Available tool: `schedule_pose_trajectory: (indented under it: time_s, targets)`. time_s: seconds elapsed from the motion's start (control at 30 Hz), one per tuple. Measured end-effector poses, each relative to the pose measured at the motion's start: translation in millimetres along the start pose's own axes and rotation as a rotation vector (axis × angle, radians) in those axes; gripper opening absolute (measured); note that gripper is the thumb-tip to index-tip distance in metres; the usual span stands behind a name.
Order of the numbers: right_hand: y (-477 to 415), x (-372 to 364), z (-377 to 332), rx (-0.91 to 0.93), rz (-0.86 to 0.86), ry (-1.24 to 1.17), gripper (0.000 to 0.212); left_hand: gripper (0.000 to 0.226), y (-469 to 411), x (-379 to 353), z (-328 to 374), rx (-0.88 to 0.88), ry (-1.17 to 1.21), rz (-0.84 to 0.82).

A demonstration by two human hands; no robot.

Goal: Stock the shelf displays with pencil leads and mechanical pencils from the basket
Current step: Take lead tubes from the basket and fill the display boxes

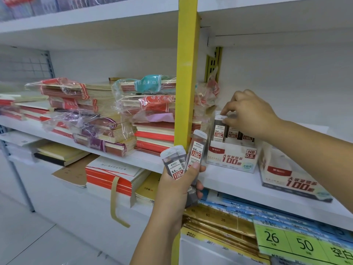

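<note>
Lead cases [196, 150] clutched in your left grip [179, 190]; your right grip [248, 115] pinches another case [219, 131] standing in display box [231, 159].

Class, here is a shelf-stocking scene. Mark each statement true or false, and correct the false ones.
1. The left hand holds several lead cases. True.
2. The right hand touches nothing. False: it pinches the top of a lead case standing in the display box.
3. The shelf upright is blue. False: it is yellow.
4. The notebook stacks lie left of the upright. True.
5. Only one display box stands on this shelf. False: a second box stands to its right.
</note>
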State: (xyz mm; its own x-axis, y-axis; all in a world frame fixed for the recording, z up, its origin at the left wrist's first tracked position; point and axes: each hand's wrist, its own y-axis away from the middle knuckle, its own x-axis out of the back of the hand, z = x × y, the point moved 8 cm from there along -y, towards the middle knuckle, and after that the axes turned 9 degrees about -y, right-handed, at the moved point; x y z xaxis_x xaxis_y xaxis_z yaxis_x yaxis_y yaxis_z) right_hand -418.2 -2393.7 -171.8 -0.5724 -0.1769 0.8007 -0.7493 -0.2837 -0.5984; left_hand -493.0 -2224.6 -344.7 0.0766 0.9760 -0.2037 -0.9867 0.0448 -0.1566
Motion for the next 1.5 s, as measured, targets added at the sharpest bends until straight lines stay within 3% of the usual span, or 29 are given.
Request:
schedule_pose_trajectory:
  time_s: [0.1, 0.2, 0.37, 0.5, 0.63, 0.73, 0.9, 1.13, 1.33, 1.5]
  targets:
    - [11.4, 10.6, -5.7, 0.036, 0.055, -0.034, 0.024, 0.029, 3.5, -4.1, 3.8, -0.02, -0.047, -0.034]
    - [33.4, 22.4, -15.9, -0.012, 0.096, -0.359, 0.019, 0.04, 7.5, -11.2, 9.8, -0.05, -0.074, -0.085]
    - [73.0, -1.1, -43.0, -0.218, -0.283, -1.025, 0.023, 0.06, 13.4, -20.8, 15.7, -0.097, -0.118, -0.149]
    - [79.3, 2.9, -45.5, -0.26, -0.216, -1.176, 0.017, 0.049, 13.9, -21.1, 15.7, -0.09, -0.099, -0.13]
    - [62.3, 39.5, -18.1, -0.27, 0.082, -1.134, 0.02, 0.038, 9.3, -8.0, 5.5, -0.03, -0.165, -0.05]
    - [46.6, 68.2, -4.6, -0.162, 0.256, -0.88, 0.02, 0.028, 5.5, 1.2, 1.5, -0.023, -0.199, -0.029]
    - [23.3, 45.2, -14.5, -0.049, 0.15, -0.545, 0.02, 0.036, 1.8, 6.1, 2.2, -0.078, -0.224, -0.023]
    - [13.0, -0.1, -11.4, -0.1, -0.014, -0.447, 0.024, 0.01, 0.0, 2.7, -1.9, -0.059, -0.227, -0.069]
    - [14.2, 0.4, -16.3, -0.006, 0.059, -0.176, 0.02, 0.019, 1.7, -1.9, 1.9, -0.067, -0.192, -0.089]
    - [23.0, 6.3, -11.1, -0.048, 0.03, -0.073, 0.03, 0.009, 8.6, -2.8, 8.9, -0.113, -0.233, -0.1]
